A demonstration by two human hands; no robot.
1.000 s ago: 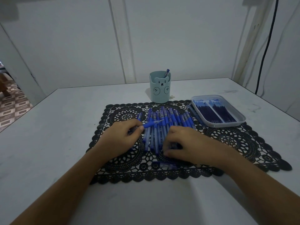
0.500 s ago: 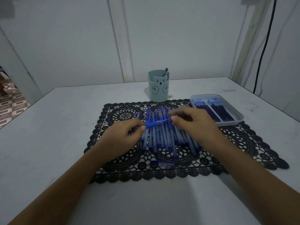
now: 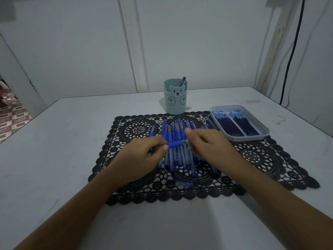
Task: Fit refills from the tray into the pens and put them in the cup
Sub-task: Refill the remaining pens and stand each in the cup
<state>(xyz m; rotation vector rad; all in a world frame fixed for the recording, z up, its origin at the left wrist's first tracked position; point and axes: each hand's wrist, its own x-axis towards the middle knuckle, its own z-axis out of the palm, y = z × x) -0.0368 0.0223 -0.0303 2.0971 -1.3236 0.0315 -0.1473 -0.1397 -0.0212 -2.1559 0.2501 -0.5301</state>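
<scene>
White table [image 3: 72,141], pale walls [image 3: 198,42], black lace mat [image 3: 261,159], left hand [image 3: 142,157] gripping pen [image 3: 175,144], right hand [image 3: 210,147] pinching its tip

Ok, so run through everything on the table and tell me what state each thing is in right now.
pen pile: lying loose on the mat
held pen: level over the pen pile, a hand at each end
left hand: grips the held pen's barrel
right hand: pinches its tip end
cup: upright, one pen inside
tray: holds refills in two rows
</scene>
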